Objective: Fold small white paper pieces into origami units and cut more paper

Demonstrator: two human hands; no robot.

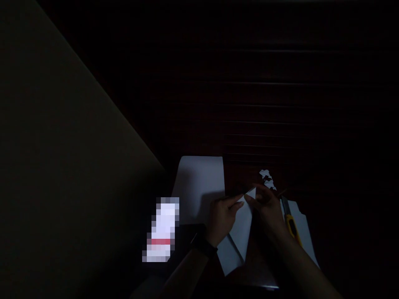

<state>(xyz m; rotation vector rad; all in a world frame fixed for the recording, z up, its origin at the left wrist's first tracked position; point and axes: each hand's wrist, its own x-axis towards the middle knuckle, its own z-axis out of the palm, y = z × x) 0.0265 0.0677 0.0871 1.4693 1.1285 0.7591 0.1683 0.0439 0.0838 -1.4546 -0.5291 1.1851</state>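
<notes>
In dim light my left hand (222,216) and my right hand (267,207) meet over a folded white paper (241,232). Both pinch its pointed top corner, fingers closed on the paper. The paper's lower part lies on the dark wooden table (280,124) between my forearms. A dark band sits on my left wrist.
A flat white sheet (199,182) lies just behind my left hand. A yellow utility knife (291,222) rests on another white sheet to the right of my right hand. Small white paper scraps (266,176) lie behind it. A blurred white object (162,230) stands left. A wall fills the left side.
</notes>
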